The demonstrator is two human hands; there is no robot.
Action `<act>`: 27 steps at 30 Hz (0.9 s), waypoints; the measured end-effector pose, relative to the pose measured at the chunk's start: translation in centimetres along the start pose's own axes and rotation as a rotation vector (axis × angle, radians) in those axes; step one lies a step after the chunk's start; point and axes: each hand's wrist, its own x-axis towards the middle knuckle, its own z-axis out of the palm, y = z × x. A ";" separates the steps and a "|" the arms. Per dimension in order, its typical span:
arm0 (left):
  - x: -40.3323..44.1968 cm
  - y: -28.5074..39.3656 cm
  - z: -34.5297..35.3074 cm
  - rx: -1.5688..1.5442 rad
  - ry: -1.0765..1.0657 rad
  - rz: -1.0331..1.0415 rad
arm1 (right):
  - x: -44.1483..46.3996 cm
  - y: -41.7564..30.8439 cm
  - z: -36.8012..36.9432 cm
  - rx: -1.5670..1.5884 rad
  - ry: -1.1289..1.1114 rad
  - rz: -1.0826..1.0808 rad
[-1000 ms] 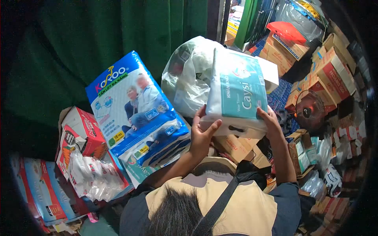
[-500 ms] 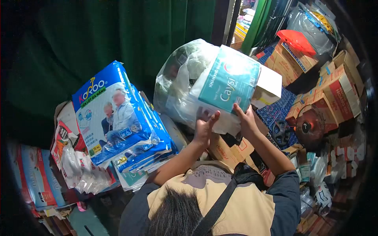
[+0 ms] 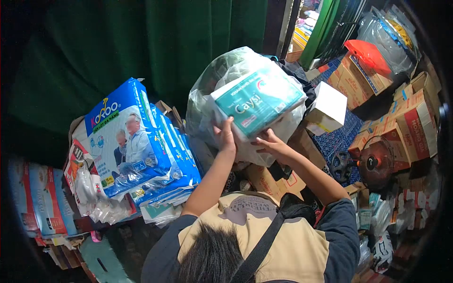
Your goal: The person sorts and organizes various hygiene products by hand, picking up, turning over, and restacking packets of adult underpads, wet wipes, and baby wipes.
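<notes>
While the left hand grasps the near corner of a rectangular, teal-and-white, plastic-wrapped Caysi pack atop a bulging translucent plastic bag, the right hand splays its fingers at the pack's near edge, contact unclear.

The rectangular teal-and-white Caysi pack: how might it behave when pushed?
The pack probably keeps its block shape, since its edges look straight. Its smooth wrapping catches light, so it may slide against the left hand. The crinkled translucent plastic bag behind it looks thin and might yield, letting it tip.
</notes>
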 end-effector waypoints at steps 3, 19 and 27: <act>0.4 0.4 0.2 -0.225 0.186 -0.097 | 0.0 -1.9 -0.8 -0.081 -0.066 0.113; 0.9 -4.4 -1.7 0.690 0.144 0.524 | 1.0 -6.4 -8.3 -1.249 0.855 -0.767; 0.6 -4.5 -1.6 1.230 -0.069 0.490 | 1.6 -4.9 -9.2 -1.587 0.754 -0.745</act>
